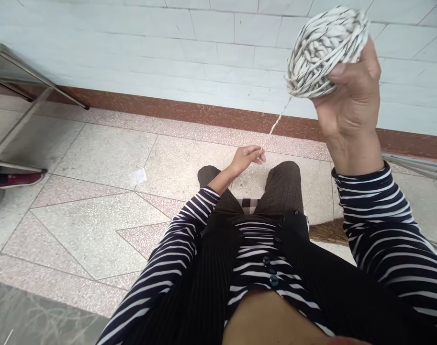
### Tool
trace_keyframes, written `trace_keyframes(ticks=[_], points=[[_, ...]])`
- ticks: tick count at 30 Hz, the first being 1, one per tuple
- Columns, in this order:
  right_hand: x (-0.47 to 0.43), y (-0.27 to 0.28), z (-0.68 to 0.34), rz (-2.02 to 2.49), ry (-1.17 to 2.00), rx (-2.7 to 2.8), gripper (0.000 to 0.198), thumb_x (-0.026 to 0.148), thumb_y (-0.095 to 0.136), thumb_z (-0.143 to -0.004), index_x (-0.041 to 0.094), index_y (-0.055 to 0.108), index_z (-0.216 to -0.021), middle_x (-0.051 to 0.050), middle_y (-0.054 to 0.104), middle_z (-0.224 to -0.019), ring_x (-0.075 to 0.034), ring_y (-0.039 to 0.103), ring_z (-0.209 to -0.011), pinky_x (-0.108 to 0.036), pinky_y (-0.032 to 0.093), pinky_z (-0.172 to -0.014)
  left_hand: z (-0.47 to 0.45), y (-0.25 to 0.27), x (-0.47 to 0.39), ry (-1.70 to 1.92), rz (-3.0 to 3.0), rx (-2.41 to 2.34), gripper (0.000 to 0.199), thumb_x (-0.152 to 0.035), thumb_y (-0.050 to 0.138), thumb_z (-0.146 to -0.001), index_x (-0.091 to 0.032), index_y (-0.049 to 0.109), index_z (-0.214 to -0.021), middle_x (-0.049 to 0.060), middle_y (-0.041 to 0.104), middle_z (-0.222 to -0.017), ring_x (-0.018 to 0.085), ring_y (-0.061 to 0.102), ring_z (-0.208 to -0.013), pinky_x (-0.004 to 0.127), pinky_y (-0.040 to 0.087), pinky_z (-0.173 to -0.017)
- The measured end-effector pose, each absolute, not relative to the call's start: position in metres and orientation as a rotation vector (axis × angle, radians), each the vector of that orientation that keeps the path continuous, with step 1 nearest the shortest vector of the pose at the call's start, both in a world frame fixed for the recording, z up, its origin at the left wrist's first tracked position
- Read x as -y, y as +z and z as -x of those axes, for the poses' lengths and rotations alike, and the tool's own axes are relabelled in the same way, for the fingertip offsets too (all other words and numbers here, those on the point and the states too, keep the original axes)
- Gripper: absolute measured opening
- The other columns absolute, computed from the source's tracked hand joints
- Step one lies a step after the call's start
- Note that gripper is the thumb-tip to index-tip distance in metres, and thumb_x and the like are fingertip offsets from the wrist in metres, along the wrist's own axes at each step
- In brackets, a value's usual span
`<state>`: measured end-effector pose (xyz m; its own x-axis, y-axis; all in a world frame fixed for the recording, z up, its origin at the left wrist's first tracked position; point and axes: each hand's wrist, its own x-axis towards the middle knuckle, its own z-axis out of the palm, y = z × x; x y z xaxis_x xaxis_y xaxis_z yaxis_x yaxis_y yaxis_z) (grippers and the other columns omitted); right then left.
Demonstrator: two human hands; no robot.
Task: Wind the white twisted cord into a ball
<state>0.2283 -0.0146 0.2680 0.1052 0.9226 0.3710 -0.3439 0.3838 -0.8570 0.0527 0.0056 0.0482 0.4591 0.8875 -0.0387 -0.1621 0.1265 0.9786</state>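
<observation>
A thick ball of white yarn flecked with dark strands is held up at the upper right, in front of the wall. My right hand is wrapped round its lower right side, thumb on the near face. From the ball's lower left a single strand runs tight and slanting down to my left hand. The fingers of that hand pinch the strand above and between my knees. Part of the ball's far side and the right fingertips behind it are hidden.
A metal-legged stool or table stands at the left, with another person's red shoe beside its foot. A white scrap lies on the tiled floor. Bristles, perhaps of a broom, show at my right. The tiled wall rises ahead.
</observation>
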Motion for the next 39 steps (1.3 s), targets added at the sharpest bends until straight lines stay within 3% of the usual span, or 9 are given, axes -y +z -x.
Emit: trace_keyframes(ticks=[4, 8, 13, 16, 19, 23, 27, 33, 39], points=[[0.018, 0.272, -0.242, 0.843, 0.887, 1.067, 0.040, 0.030, 0.080, -0.060, 0.046, 0.073, -0.096, 0.006, 0.071, -0.132, -0.039, 0.048, -0.156, -0.060, 0.069, -0.101, -0.033, 0.058, 0.003, 0.767, -1.225, -0.698, 0.043, -0.056, 0.079, -0.094, -0.013, 0.073, -0.086, 0.005, 0.075, -0.075, 0.015, 0.074, -0.069, 0.028, 0.063, -0.070], [0.025, 0.268, -0.245, 0.817, 0.908, 1.104, 0.029, 0.034, 0.078, -0.067, 0.046, 0.073, -0.092, 0.010, 0.073, -0.134, -0.038, 0.047, -0.156, -0.061, 0.064, -0.108, -0.015, 0.056, -0.008, 0.802, -1.283, -0.822, 0.040, -0.048, 0.068, -0.101, -0.014, 0.071, -0.080, 0.007, 0.077, -0.078, 0.015, 0.075, -0.076, 0.028, 0.062, -0.077], [0.023, 0.257, -0.228, 0.705, 0.976, 1.021, 0.043, 0.024, 0.076, -0.061, 0.040, 0.074, -0.101, 0.005, 0.074, -0.127, -0.037, 0.056, -0.145, -0.064, 0.059, -0.115, -0.022, 0.046, -0.032, 0.825, -1.540, -1.106, 0.022, -0.036, 0.070, -0.098, -0.017, 0.078, -0.106, 0.013, 0.080, -0.128, 0.024, 0.073, -0.120, 0.034, 0.060, -0.096], [0.020, 0.251, -0.214, 0.720, 1.090, 1.011, 0.051, 0.021, 0.079, -0.057, 0.041, 0.074, -0.103, 0.005, 0.074, -0.122, -0.035, 0.057, -0.141, -0.062, 0.057, -0.118, -0.040, 0.069, -0.048, 0.932, -1.699, -1.021, 0.036, -0.037, 0.075, -0.098, -0.022, 0.075, -0.131, 0.012, 0.074, -0.143, 0.028, 0.068, -0.132, 0.041, 0.055, -0.110], [0.017, 0.248, -0.206, 0.700, 1.145, 1.006, 0.048, 0.023, 0.079, -0.059, 0.038, 0.075, -0.104, 0.004, 0.076, -0.119, -0.035, 0.059, -0.136, -0.064, 0.053, -0.121, -0.061, 0.106, -0.055, 1.065, -1.729, -0.865, 0.036, -0.045, 0.073, -0.103, -0.022, 0.077, -0.130, 0.010, 0.077, -0.135, 0.029, 0.068, -0.132, 0.044, 0.053, -0.113], [0.010, 0.252, -0.213, 0.654, 1.055, 1.030, 0.049, 0.020, 0.079, -0.060, 0.040, 0.075, -0.104, 0.004, 0.075, -0.122, -0.033, 0.060, -0.137, -0.063, 0.053, -0.121, -0.078, 0.125, -0.046, 1.088, -1.724, -0.833, 0.036, -0.046, 0.060, -0.110, -0.019, 0.082, -0.100, 0.008, 0.081, -0.108, 0.023, 0.073, -0.113, 0.039, 0.054, -0.107], [0.009, 0.260, -0.234, 0.628, 0.854, 1.026, 0.043, 0.024, 0.076, -0.059, 0.040, 0.075, -0.098, 0.003, 0.072, -0.124, -0.033, 0.062, -0.136, -0.056, 0.059, -0.116, -0.066, 0.086, -0.019, 0.878, -1.739, -0.871, 0.034, -0.039, 0.061, -0.108, -0.019, 0.081, -0.088, 0.005, 0.082, -0.100, 0.018, 0.075, -0.100, 0.033, 0.053, -0.100], [0.024, 0.262, -0.242, 0.821, 0.820, 1.036, 0.031, 0.030, 0.074, -0.067, 0.046, 0.075, -0.093, 0.008, 0.073, -0.129, -0.038, 0.055, -0.148, -0.062, 0.063, -0.108, -0.028, 0.029, -0.008, 0.635, -1.793, -0.985, 0.027, -0.025, 0.055, -0.101, -0.018, 0.078, -0.087, 0.004, 0.083, -0.101, 0.019, 0.075, -0.102, 0.031, 0.051, -0.101], [0.025, 0.269, -0.235, 0.691, 0.779, 1.005, 0.036, 0.026, 0.076, -0.058, 0.043, 0.075, -0.090, 0.005, 0.071, -0.123, -0.035, 0.057, -0.148, -0.056, 0.055, -0.123, -0.014, 0.029, -0.050, 0.664, -1.891, -1.106, 0.026, -0.020, 0.054, -0.096, -0.019, 0.075, -0.083, 0.004, 0.082, -0.097, 0.019, 0.073, -0.099, 0.031, 0.051, -0.100]])
